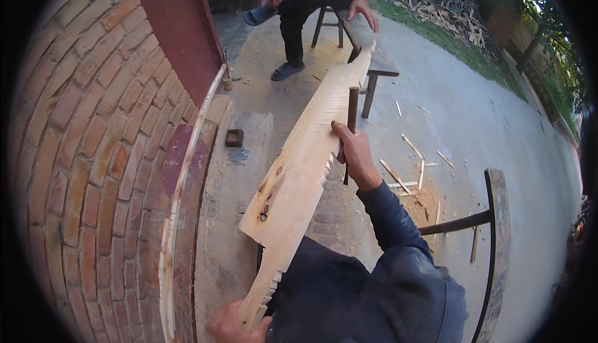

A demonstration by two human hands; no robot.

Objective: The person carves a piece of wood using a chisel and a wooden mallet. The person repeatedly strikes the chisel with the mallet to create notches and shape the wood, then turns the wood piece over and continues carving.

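Observation:
A long pale wooden board (311,137) slants from my lap up toward a low bench, with knots near its left edge and notches cut along its right edge. At its narrow near end, my left hand (233,323) is closed around the wood. My right hand (360,156) is at the board's right edge, closed on a dark, narrow bar-shaped tool (352,109) that stands nearly upright in the view. The tool's exact kind cannot be made out. The far tip of the board overlaps the bench in view; whether it rests there is unclear.
Another person's hand (363,14) hovers near the dark wooden bench (383,66). A long thin curved strip (180,184) leans by the brick wall (87,156). A small dark box (234,137) and nails (237,155) lie left. Wood scraps (398,176) and a wooden frame (495,243) are right.

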